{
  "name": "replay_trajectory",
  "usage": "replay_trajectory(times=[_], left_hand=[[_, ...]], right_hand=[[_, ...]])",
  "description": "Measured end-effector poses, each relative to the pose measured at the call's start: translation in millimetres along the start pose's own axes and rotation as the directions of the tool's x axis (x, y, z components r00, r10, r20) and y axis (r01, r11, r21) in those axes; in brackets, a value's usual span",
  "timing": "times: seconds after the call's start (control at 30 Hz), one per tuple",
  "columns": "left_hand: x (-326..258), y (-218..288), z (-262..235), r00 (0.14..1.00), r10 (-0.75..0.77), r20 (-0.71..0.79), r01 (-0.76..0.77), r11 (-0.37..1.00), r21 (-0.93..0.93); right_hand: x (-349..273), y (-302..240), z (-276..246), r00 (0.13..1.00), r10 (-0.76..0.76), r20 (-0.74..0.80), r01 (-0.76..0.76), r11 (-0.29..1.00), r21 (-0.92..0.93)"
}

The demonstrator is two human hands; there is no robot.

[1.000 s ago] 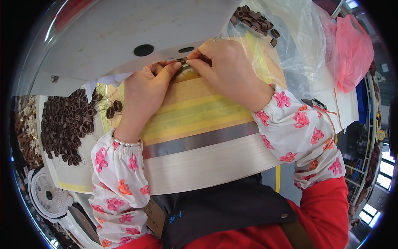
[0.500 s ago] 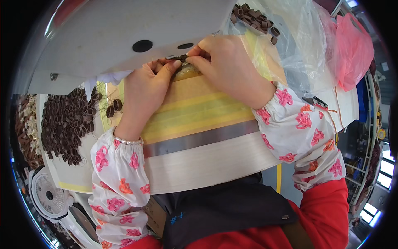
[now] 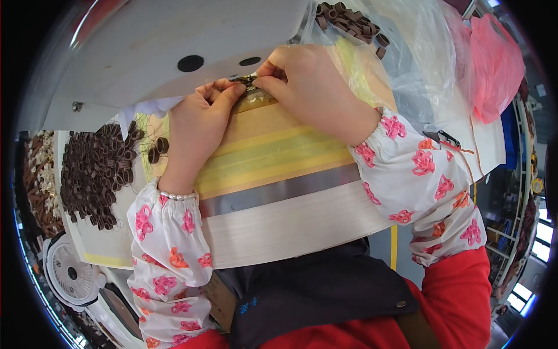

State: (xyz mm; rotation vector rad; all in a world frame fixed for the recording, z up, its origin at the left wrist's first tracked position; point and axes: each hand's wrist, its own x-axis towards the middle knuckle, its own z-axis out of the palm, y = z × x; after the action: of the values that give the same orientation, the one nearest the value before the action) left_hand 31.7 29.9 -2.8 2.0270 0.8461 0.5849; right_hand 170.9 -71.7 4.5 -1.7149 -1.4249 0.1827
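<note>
My left hand (image 3: 197, 123) and my right hand (image 3: 318, 90) meet under the front edge of a white sewing machine head (image 3: 145, 52). Thumb and fingers of each are pinched on a small dark brown piece (image 3: 249, 81), mostly hidden by the fingertips; it looks like one of the brown fabric loops nearby. Just below the fingertips is a shiny metal plate (image 3: 254, 99), partly covered. To the left of my left wrist, a couple of brown loops (image 3: 157, 150) lie apart with thin threads trailing from them.
A big heap of brown loops (image 3: 96, 174) spreads over the left of the white table (image 3: 290, 241). More loops (image 3: 349, 24) lie at the far right, beside clear plastic (image 3: 418, 52) and a pink bag (image 3: 494, 70). Black thread snips (image 3: 444, 139) rest by my right sleeve; a white fan (image 3: 71, 272) stands lower left.
The view has shifted slightly. Both hands keep their pinch at the same spot under the machine head, with only small finger movement.
</note>
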Motion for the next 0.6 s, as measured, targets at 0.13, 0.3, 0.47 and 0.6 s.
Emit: replay_trajectory(times=[0.13, 0.3, 0.47, 0.6], left_hand=[[0, 12, 2, 0.998, -0.02, 0.061, 0.017, 0.999, 0.05], [2, 9, 2, 0.994, 0.089, 0.065, -0.094, 0.992, 0.09], [-21, 12, -2, 0.935, 0.354, 0.025, -0.351, 0.914, 0.204], [-48, 7, -28, 0.9, 0.434, 0.036, -0.408, 0.813, 0.414]], right_hand=[[0, 3, -5, 1.0, -0.015, 0.004, 0.015, 0.999, -0.047], [-3, 9, -9, 0.992, -0.121, -0.031, 0.117, 0.987, -0.111], [6, 18, -62, 0.979, -0.063, -0.196, 0.014, 0.97, -0.242], [6, 84, -129, 0.991, -0.053, -0.12, -0.025, 0.821, -0.571]])
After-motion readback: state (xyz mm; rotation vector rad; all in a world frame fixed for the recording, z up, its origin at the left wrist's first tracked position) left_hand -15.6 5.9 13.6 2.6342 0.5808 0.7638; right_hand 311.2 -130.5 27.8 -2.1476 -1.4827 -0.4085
